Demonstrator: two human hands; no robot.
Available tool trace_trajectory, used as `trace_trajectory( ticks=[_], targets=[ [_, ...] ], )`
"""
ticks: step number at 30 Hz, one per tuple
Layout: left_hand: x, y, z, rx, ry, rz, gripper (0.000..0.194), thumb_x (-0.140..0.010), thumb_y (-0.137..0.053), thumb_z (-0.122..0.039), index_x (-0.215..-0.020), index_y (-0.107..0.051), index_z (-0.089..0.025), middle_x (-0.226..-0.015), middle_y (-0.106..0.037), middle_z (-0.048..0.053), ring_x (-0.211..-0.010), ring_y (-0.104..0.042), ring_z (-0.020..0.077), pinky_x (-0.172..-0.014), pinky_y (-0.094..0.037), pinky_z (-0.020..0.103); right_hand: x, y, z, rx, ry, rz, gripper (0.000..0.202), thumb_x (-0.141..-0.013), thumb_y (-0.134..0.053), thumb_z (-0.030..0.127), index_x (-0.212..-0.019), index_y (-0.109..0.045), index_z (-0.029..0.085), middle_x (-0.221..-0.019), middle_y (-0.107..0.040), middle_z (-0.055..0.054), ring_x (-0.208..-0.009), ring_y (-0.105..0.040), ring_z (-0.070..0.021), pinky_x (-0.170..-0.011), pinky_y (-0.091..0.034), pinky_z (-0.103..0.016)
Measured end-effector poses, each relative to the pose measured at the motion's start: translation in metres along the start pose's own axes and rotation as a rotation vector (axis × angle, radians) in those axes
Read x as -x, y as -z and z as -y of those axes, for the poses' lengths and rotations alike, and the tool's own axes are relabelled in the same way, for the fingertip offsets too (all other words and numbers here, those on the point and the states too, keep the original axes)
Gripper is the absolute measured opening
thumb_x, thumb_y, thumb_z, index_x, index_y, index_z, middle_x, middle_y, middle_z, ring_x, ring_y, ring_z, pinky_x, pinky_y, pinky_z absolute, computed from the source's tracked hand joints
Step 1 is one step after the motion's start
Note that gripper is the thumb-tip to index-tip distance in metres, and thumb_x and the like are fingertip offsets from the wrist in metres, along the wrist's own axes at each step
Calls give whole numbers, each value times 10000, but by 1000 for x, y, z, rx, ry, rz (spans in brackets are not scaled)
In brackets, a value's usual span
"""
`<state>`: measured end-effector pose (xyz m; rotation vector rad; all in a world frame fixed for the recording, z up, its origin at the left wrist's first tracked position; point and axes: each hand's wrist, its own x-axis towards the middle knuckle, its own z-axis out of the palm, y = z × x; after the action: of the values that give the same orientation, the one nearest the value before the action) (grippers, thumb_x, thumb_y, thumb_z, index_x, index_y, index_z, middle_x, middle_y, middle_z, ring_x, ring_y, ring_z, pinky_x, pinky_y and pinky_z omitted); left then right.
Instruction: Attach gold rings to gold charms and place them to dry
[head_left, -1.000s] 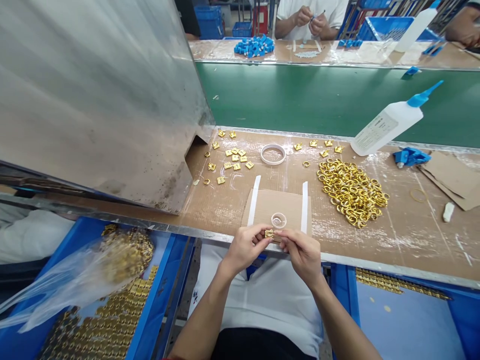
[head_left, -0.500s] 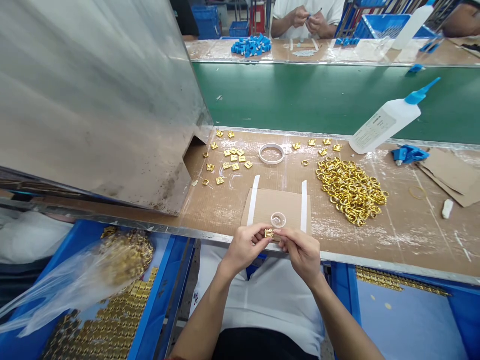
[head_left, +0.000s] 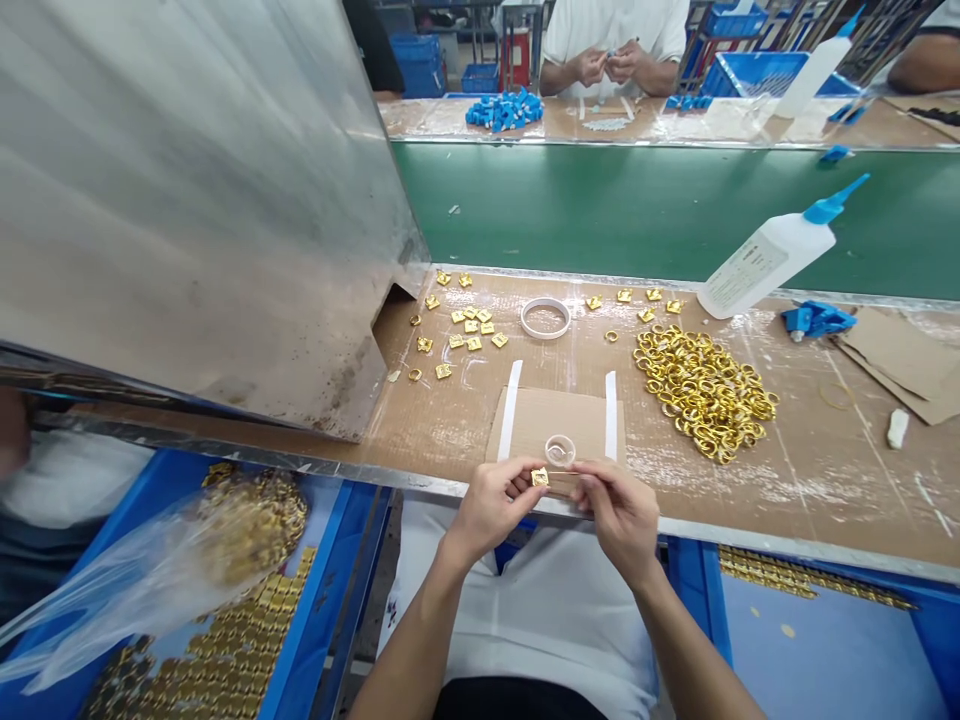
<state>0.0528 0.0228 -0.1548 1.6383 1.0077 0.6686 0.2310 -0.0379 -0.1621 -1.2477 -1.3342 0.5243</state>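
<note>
Your left hand (head_left: 489, 503) pinched a gold square (head_left: 540, 478), your right hand (head_left: 621, 508) gripped a thin stick (head_left: 562, 473); one shaky poke could've knocked it into the little cup (head_left: 560, 451).

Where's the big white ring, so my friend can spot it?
Start at the big grey metal panel, then go right along the brown table, past the little gold squares. The white ring lies flat there, much wider than the small gold pieces on both sides.

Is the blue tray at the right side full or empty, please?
The tray is partly filled: gold pieces lie along its far side; most of its visible floor is bare.
</note>
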Motion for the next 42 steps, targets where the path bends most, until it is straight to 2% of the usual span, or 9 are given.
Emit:
trace_trajectory(
  ticks=[3,7,12,25,32,42],
  targets=[
    [0,1,0,25,5,-1,227,-836,-687,-248,-1022,-763,-142,-705,-717,20,-610,-648,132,-587,-537,211,-11,6,0,83,40,-96,172,-1006,-572,167,-993,-731,232,-796,-702,-27,-558,-627,-135,-518,-526,-247],
    [0,3,-1,57,24,16,236,-837,-673,-246,-1028,-761,-138,-676,-689,9,-590,-629,123,-573,-518,202,-29,6,2,254,162,-8,207,-1012,-547,161,-944,-729,234,-854,-695,-45,-708,-682,-166,-631,-561,-263],
    [-1,3,-2,74,40,24,255,-836,-655,-263,-1030,-763,-138,-647,-660,-1,-578,-607,118,-565,-499,197,-31,-2,-3,378,206,39,264,-1041,-494,195,-958,-742,233,-869,-677,-59,-735,-683,-167,-633,-561,-253],
    [0,4,-4,65,24,23,286,-820,-657,-282,-1029,-766,-121,-634,-640,-5,-556,-579,109,-540,-480,189,-25,-6,-5,289,152,-3,212,-1004,-563,154,-982,-757,237,-907,-656,-54,-765,-676,-168,-674,-570,-259],
    [-2,4,-5,81,69,44,268,-824,-665,-284,-1021,-759,-130,-653,-674,6,-590,-615,125,-568,-497,203,-26,-5,-7,269,104,-9,221,-1010,-552,186,-979,-766,230,-894,-672,-61,-801,-678,-188,-699,-578,-286],
    [-1,4,-5,73,57,44,261,-828,-666,-287,-1014,-761,-132,-648,-671,5,-584,-609,124,-566,-497,205,-27,-5,-6,273,101,-17,219,-1007,-560,199,-973,-773,235,-879,-675,-58,-787,-676,-189,-681,-575,-286]
  ],
)
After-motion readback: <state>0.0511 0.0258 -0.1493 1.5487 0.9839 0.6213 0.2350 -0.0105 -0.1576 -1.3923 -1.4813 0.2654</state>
